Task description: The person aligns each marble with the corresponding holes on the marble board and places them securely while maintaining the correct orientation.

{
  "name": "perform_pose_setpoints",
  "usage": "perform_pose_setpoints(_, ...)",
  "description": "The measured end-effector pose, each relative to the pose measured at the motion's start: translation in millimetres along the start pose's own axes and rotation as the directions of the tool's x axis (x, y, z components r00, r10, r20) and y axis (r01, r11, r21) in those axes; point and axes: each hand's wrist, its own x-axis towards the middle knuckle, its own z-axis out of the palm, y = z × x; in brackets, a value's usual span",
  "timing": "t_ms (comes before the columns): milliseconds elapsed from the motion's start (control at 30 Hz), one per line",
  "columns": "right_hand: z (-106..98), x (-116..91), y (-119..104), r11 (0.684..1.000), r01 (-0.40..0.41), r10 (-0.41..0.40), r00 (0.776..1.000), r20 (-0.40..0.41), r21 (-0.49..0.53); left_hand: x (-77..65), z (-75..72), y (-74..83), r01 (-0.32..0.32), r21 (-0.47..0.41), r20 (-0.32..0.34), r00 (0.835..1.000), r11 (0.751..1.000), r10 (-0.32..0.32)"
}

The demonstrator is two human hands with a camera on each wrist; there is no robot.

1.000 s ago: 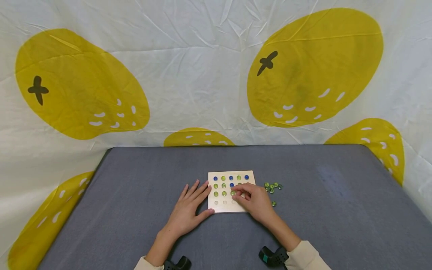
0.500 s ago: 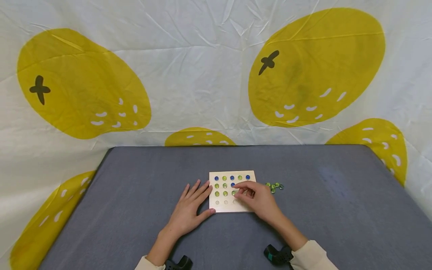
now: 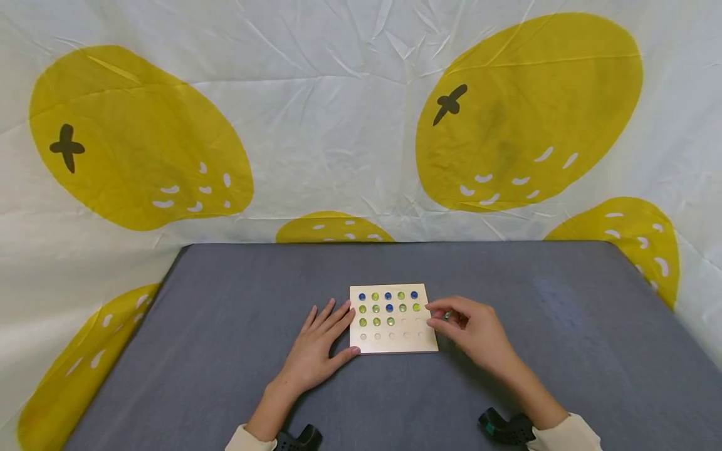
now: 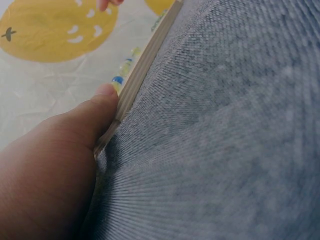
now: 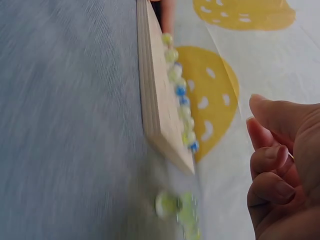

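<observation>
A pale wooden board [image 3: 397,344] with rows of round hollows lies on the table. Green and blue glass marbles fill its two far rows, and green ones sit in the left part of the third row. My left hand [image 3: 313,354] rests with spread fingers at the board's left edge, the thumb on its near corner. Just off the right edge hovers my right hand [image 3: 476,332], thumb and index finger apart, the other fingers loosely bent. The right wrist view shows nothing between those fingertips. Loose green marbles [image 5: 189,212] lie beyond the board's end, mostly hidden by the right hand in the head view.
A grey cloth covers the table [image 3: 254,282]. Behind it hangs a white curtain [image 3: 333,144] with large yellow fruit shapes. Black wrist devices [image 3: 504,427] sit by both sleeves.
My right hand has moved right, from above the board's third row to beside its right edge over the loose marbles. The left hand has stayed in place.
</observation>
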Motion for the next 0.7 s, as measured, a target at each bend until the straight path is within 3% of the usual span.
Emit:
perform_pose_setpoints(300, -26, -21, 22, 1.000, 0.004, -0.004, 1.000, -0.022, 0.003, 1.2, 2.0, 0.8, -0.006, -0.002, 0.001, 1.000, 1.000, 0.006)
perform_pose_setpoints(700, -27, -30, 54, 0.997, -0.042, 0.037, 0.996, 0.080, 0.063, -0.5, 3.3, 0.5, 0.007, 0.016, 0.004, 1.000, 1.000, -0.007)
